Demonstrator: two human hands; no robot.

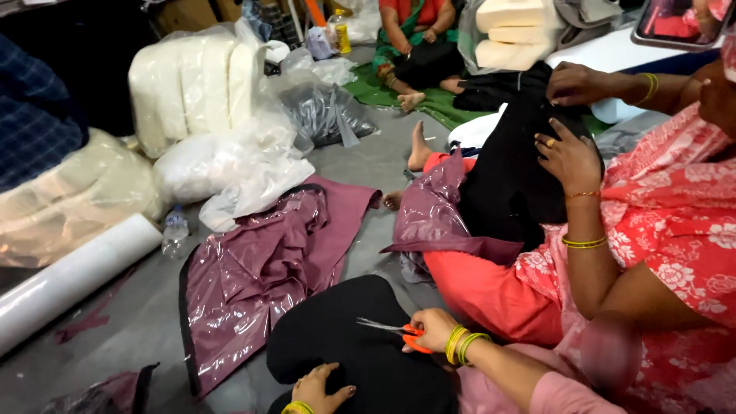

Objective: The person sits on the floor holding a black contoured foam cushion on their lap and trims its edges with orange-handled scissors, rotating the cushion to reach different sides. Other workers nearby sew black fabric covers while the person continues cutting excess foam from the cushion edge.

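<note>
At the bottom centre of the frame, the fingers of the right hand (434, 328) are closed through the orange handles of a pair of scissors (389, 330), whose thin metal blades point left and lie just above a rounded black cushion (337, 345). The wrist carries yellow and green bangles, and the forearm in a pink sleeve runs off toward the lower right corner. Lower still, at the bottom edge, the left hand (320, 389) lies palm down on the same black cushion, its fingers spread loosely and holding nothing; a yellow bangle shows at the wrist.

Left of the cushion, a shiny mauve plastic-coated cover (253, 276) lies crumpled on the grey floor (146, 314). Farther out, in the left of the frame, are a white roll (73, 276), a small plastic bottle (175, 230) and clear bags of cream foam blocks (192, 84).

On the right, another person in a red floral garment sits close by, both hands (571, 157) resting on black fabric (506, 176) over the lap. A third person sits at the top centre.
</note>
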